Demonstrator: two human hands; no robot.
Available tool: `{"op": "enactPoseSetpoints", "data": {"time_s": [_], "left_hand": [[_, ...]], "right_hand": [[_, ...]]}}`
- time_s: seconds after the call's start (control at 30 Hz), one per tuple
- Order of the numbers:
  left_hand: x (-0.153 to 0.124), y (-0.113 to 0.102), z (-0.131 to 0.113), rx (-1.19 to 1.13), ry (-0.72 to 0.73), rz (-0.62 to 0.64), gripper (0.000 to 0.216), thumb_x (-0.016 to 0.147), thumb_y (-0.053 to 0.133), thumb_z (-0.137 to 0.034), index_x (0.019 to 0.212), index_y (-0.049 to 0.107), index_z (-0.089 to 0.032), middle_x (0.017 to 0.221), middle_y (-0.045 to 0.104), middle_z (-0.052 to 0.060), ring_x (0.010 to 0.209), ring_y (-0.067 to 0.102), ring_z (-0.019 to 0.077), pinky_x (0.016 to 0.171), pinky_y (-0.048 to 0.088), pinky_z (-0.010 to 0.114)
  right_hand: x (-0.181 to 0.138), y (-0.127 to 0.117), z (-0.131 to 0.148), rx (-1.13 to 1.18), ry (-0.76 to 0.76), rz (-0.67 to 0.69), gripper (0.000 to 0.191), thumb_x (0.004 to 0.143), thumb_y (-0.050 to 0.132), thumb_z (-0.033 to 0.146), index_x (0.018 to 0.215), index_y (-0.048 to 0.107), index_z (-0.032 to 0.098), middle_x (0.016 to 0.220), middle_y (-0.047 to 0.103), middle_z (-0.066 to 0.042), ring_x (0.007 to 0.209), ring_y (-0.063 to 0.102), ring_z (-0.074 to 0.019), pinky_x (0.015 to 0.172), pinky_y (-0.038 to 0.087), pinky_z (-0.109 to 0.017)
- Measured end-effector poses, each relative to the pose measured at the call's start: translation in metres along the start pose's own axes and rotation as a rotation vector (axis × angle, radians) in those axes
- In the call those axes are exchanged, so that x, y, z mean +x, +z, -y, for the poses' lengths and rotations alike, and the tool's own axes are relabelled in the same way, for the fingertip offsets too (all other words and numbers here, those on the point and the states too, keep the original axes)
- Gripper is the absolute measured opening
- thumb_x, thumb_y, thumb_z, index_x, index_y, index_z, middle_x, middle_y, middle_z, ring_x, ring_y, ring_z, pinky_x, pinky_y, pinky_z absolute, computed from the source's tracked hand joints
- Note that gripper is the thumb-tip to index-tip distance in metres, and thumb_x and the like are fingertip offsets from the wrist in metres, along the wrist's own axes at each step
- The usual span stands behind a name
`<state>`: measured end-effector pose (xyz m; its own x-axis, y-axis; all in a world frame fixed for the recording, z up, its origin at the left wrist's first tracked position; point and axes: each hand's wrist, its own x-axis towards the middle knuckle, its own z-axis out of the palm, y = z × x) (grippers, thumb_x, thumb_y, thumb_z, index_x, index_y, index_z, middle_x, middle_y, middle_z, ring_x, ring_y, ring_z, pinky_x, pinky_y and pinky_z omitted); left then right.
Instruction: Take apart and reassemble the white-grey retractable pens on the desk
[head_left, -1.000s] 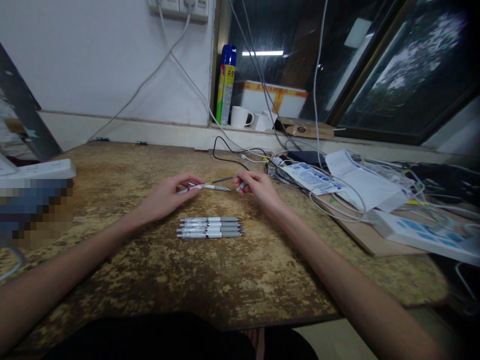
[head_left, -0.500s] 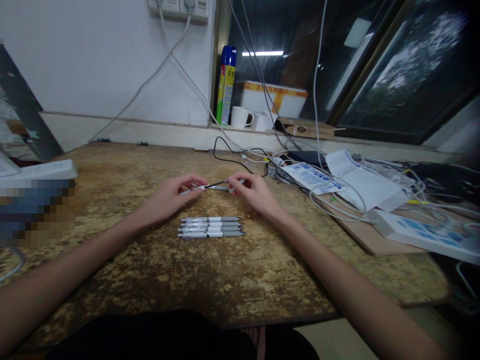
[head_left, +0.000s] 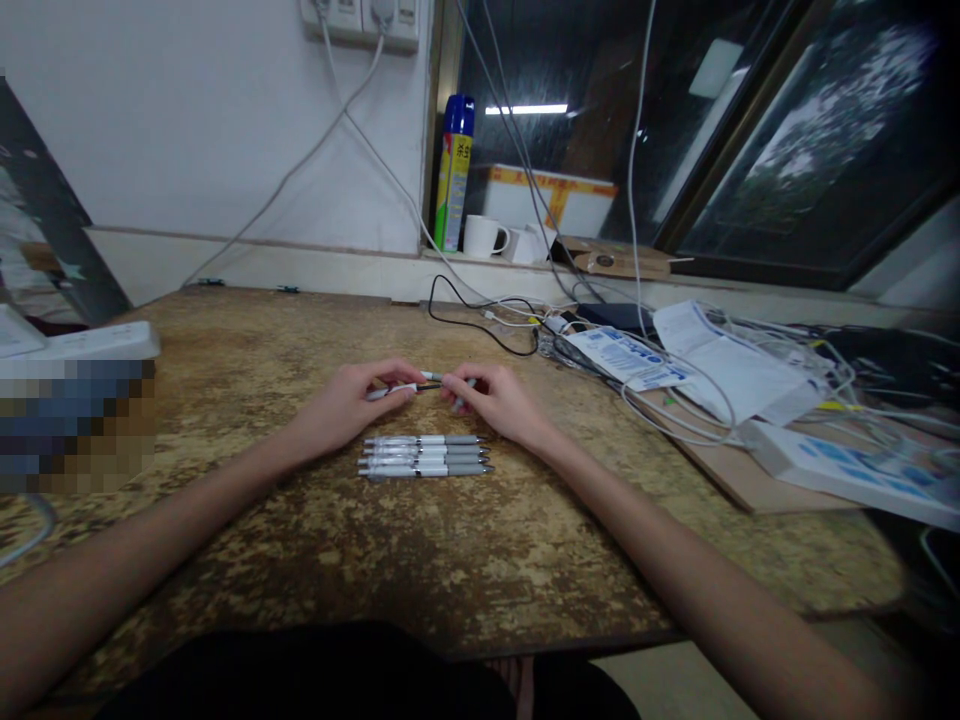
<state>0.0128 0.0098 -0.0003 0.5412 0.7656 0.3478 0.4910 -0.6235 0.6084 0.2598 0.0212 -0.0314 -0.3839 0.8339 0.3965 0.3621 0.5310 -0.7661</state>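
Observation:
My left hand (head_left: 356,400) is closed on a white pen barrel (head_left: 405,390), held just above the table. A thin dark pen refill (head_left: 428,386) sticks out of the barrel's right end. The fingertips of my right hand (head_left: 491,400) pinch the refill's far end; a grey piece, seemingly the pen's grip, is also tucked in these fingers. Just behind, another pen (head_left: 431,376) lies on the table, partly hidden by my hands. Nearer to me, several white and grey pens (head_left: 427,457) lie side by side, tips pointing right.
The worn wooden table (head_left: 450,560) carries tangled cables, papers (head_left: 622,358) and a white power strip (head_left: 847,470) on the right. A white device (head_left: 90,345) stands at the left edge. A spray can (head_left: 454,175) and a white mug (head_left: 484,236) are on the windowsill.
My hands have come closer together, and less of the dark refill shows between them. The row of pens has stayed in place.

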Motion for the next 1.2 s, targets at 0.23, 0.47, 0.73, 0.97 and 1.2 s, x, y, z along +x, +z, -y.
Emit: {"op": "enactPoseSetpoints", "data": {"time_s": [0.23, 0.47, 0.73, 0.97, 1.2], "left_hand": [[0.0, 0.0, 0.002, 0.012, -0.006, 0.01, 0.032, 0.101, 0.058, -0.044, 0.12, 0.074, -0.025, 0.12, 0.077, 0.005, 0.102, 0.069, 0.0241, 0.09, 0.05, 0.035], [0.001, -0.001, 0.003, 0.06, -0.014, -0.004, 0.032, 0.101, 0.057, -0.044, 0.119, 0.075, -0.025, 0.111, 0.078, 0.004, 0.086, 0.067, 0.0214, 0.081, 0.049, 0.034], [0.001, -0.002, 0.003, 0.097, -0.075, -0.084, 0.034, 0.098, 0.058, -0.045, 0.115, 0.077, -0.023, 0.106, 0.079, 0.005, 0.079, 0.064, 0.0209, 0.074, 0.048, 0.033], [0.001, -0.003, 0.003, 0.081, -0.091, -0.082, 0.032, 0.098, 0.059, -0.044, 0.115, 0.077, -0.024, 0.11, 0.078, 0.005, 0.074, 0.063, 0.0191, 0.073, 0.047, 0.033], [0.0, -0.001, 0.0, 0.056, -0.056, -0.054, 0.034, 0.099, 0.057, -0.046, 0.116, 0.076, -0.024, 0.109, 0.078, 0.004, 0.079, 0.065, 0.0201, 0.075, 0.048, 0.032]], "right_hand": [[0.0, 0.0, -0.001, -0.017, -0.019, -0.024, 0.026, 0.096, 0.066, 0.043, 0.094, 0.074, 0.018, 0.076, 0.072, -0.002, 0.068, 0.065, -0.0164, 0.063, 0.045, -0.027], [0.002, 0.0, 0.0, 0.075, 0.034, 0.004, 0.03, 0.095, 0.065, 0.049, 0.099, 0.074, 0.02, 0.086, 0.074, -0.004, 0.075, 0.067, -0.0178, 0.069, 0.049, -0.029], [0.008, -0.009, -0.004, 0.21, 0.119, -0.23, 0.019, 0.088, 0.065, 0.025, 0.106, 0.07, 0.022, 0.091, 0.074, -0.001, 0.089, 0.07, -0.0186, 0.091, 0.051, -0.033], [0.007, -0.005, 0.004, 0.289, 0.108, -0.208, 0.019, 0.088, 0.068, 0.028, 0.106, 0.07, 0.022, 0.097, 0.074, -0.003, 0.091, 0.07, -0.0187, 0.092, 0.052, -0.034], [0.005, 0.002, 0.008, 0.237, 0.065, -0.168, 0.021, 0.085, 0.074, 0.034, 0.101, 0.07, 0.021, 0.099, 0.073, -0.003, 0.084, 0.067, -0.0172, 0.078, 0.052, -0.03]]}}
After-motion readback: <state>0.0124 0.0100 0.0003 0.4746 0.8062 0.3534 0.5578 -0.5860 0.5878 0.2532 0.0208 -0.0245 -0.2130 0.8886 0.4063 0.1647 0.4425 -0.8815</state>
